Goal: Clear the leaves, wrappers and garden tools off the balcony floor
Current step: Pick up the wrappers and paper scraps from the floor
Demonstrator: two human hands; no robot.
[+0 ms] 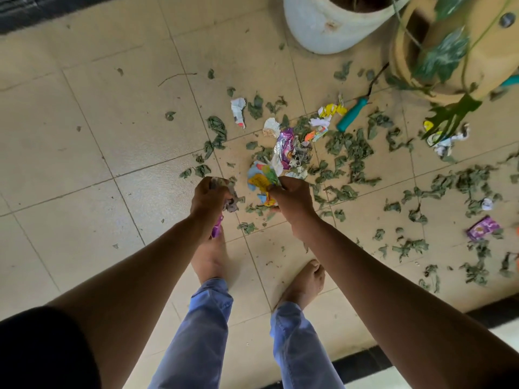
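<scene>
Both hands hold wrappers above the leaves (pixel 351 153): left hand (pixel 209 197) grip clamped on crumpled wrappers (pixel 229 196), right hand (pixel 292 199) on a colourful wrapper (pixel 262 178).

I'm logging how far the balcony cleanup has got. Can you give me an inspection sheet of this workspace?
Surface: tiled floor, dusty.
Job's things: dried leaves scattered; purple wrapper in the pile; teal-handled tool lying flat.
Clutter: another purple wrapper apart.
Grippers: left hand holds crumpled wrappers; right hand grips a colourful wrapper.
Cables: nothing seen.
Surroundings: white pot, tan planter.
</scene>
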